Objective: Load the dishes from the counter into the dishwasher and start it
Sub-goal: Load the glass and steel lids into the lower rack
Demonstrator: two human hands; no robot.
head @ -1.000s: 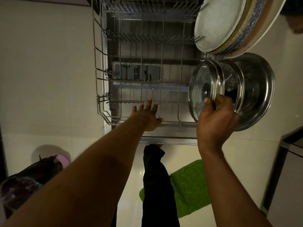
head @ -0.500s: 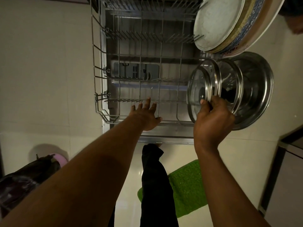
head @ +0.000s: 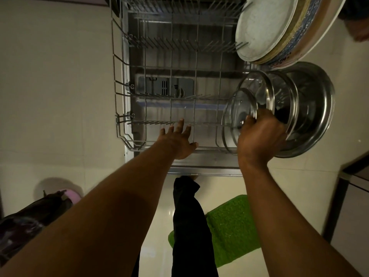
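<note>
My right hand (head: 260, 137) grips a glass lid (head: 237, 110) with a steel rim: the thumb lies on its near face close to the centre screw, and the fingers curl round the edge behind it. The lid stands on edge in the right front corner of the dishwasher rack (head: 119, 80), its lower rim down among the wires. Just behind it a second glass lid (head: 259, 84) stands the same way, then a wide steel dish (head: 313, 108), also on edge. Further back on that side a grey plate (head: 263, 27) leans in front of a stack of patterned plates (head: 305, 37).

My left hand (head: 177, 139) is open, fingers spread and straight, holding nothing, over the front rail of the rack. I cannot tell whether it touches the wire. The rest of the rack shows bare tines, and through them the detergent dispenser (head: 165, 86) in the open door (head: 199, 160) below.

Beneath my arms are a black trouser leg (head: 189, 216), a green mat (head: 231, 226) on the pale floor, and a dark bag (head: 24, 220) at the left.
</note>
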